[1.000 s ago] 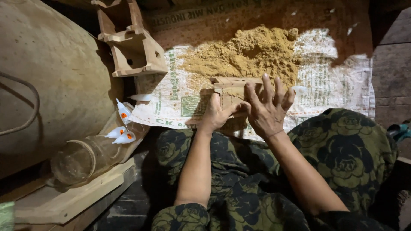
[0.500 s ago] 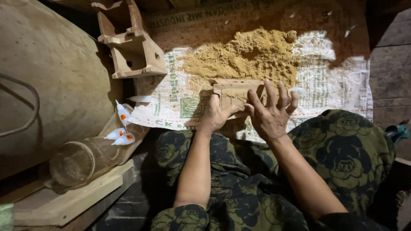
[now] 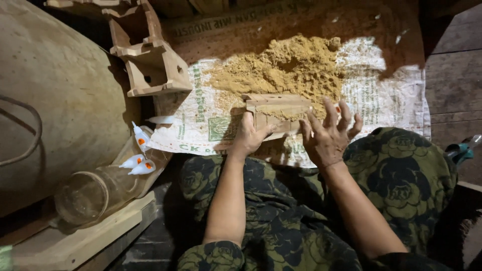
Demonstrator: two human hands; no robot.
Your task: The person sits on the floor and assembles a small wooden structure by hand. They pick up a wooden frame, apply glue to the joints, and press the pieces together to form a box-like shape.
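Note:
A small carved wooden piece point(image 3: 278, 109) lies on a printed white sack point(image 3: 211, 120) at the near edge of a heap of yellow-brown sawdust point(image 3: 286, 70). My left hand point(image 3: 248, 138) grips the piece's left end from below, fingers curled around it. My right hand point(image 3: 329, 135) is spread flat with fingers apart, resting on the sack and sawdust at the piece's right end. Both forearms reach out over my lap, which is covered in dark green flowered cloth point(image 3: 396, 180).
A second, larger carved wooden block point(image 3: 150, 62) stands at the sack's far left corner. A big tan sack point(image 3: 55, 100) fills the left side. Small white glue tubes point(image 3: 138, 150) and a glass jar point(image 3: 93, 193) lie on a plank point(image 3: 75, 241) at lower left. Wooden boards point(image 3: 454, 80) lie at right.
My right hand slid slightly to the right and lower, its fingers spreading wider beside the wooden piece. My left hand kept its hold on the piece.

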